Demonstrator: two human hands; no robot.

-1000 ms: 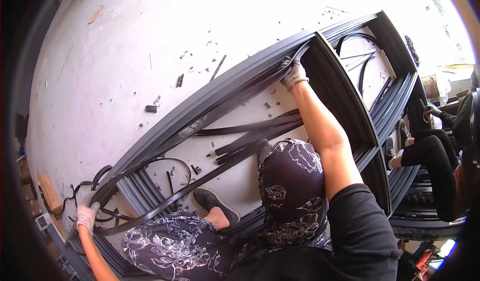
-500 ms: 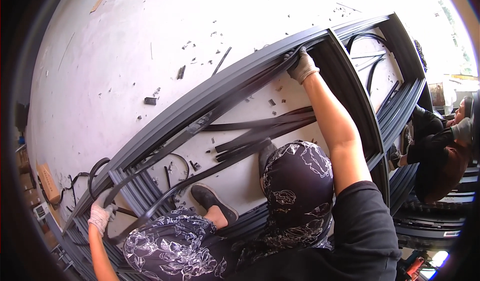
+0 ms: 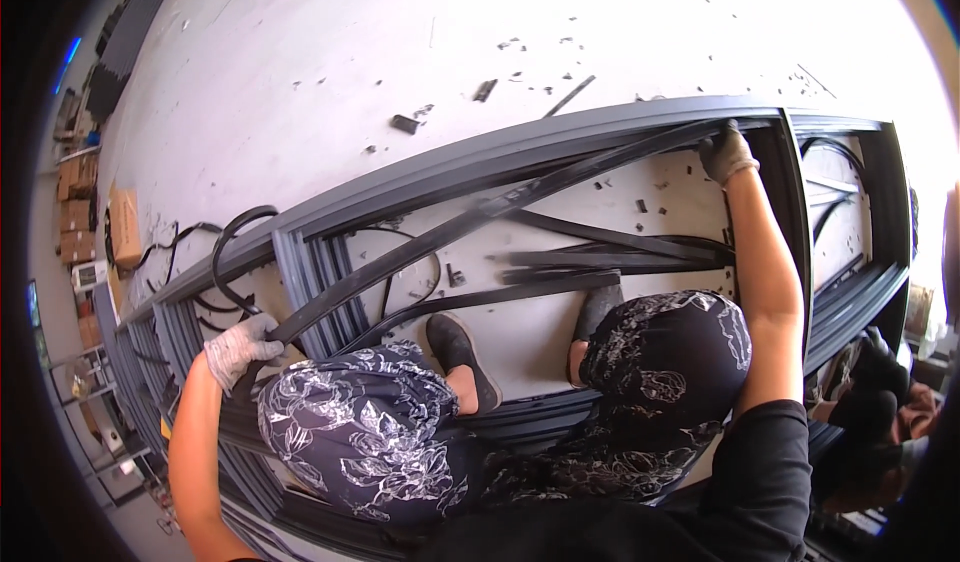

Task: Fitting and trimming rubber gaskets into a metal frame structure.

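A worker crouched inside a dark grey window frame (image 3: 520,147) on a concrete floor (image 3: 300,52) stretches a long black rubber strip (image 3: 480,217) between both gloved hands; L hand (image 3: 243,347), fingers curled shut round the strip's near end, sits by the frame's lower-left members, w/ a loose black loop of seal (image 3: 232,252) just beside it; from there the strip runs diagonally up across the opening, blurred mid-span, to the R hand (image 3: 727,152), fingers closed on its far end and pressed into the upper corner against the top rail. Progress, by the look of it: early; only the far end appears at the rail, the rest hangs apart from the channel, and more loose strips (image 3: 610,257) lie on the floor inside the frame. Room: open floor beyond the top rail, littered w/ small black offcuts (image 3: 405,124); inside, tight; knees and shoes (image 3: 462,357) fill the gap; stacked frames (image 3: 150,362) hem the L side, another section (image 3: 850,212) and a seated person (image 3: 880,402) crowd the R.
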